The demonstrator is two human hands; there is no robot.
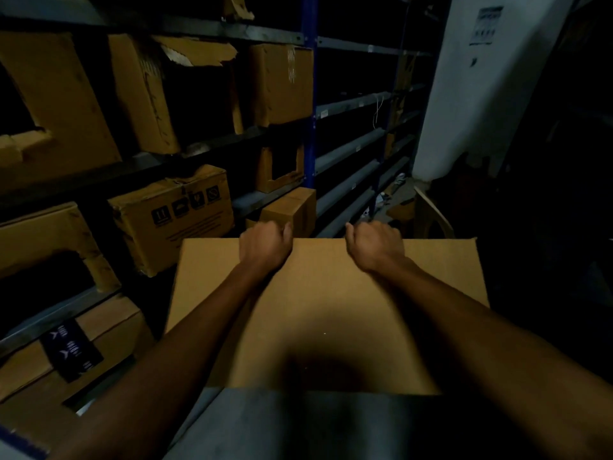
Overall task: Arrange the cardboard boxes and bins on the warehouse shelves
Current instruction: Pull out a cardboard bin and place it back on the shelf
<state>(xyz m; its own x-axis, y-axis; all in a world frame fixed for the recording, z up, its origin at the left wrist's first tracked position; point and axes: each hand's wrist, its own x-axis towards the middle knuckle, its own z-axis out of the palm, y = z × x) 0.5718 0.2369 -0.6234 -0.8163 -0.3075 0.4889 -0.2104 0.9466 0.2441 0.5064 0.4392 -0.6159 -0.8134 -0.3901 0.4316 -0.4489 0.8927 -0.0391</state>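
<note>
Head view, dim aisle. Two bare hands, both clamped over far top edge of one large flat cardboard box [318,303] at centre frame, held close in front of body, beside shelf rack. Left hand [263,245] curled over edge left of middle, fingers hidden behind it; right hand [373,245] likewise right of middle. Hands apart from each other, same edge.

Shelf rack [310,94] on left w/ blue upright and grey beams. Approx. eight other cartons visible on it:
- upper level, three: cut-out box [63,104] far left, torn-open box [172,91] in middle, closed box [282,84] against upright.
- next level, three: printed box [172,217] w/ four handling symbols, another cut-out box [46,240] left of it, small windowed box [280,167] near upright.
- lower: small plain box [292,210] just beyond left hand, taped box [86,346] w/ dark label at bottom left.

Second rack bay [351,127] right of upright, mostly dark; contents unclear. White wall [481,104] at right w/ one posted paper sheet [486,26].
</note>
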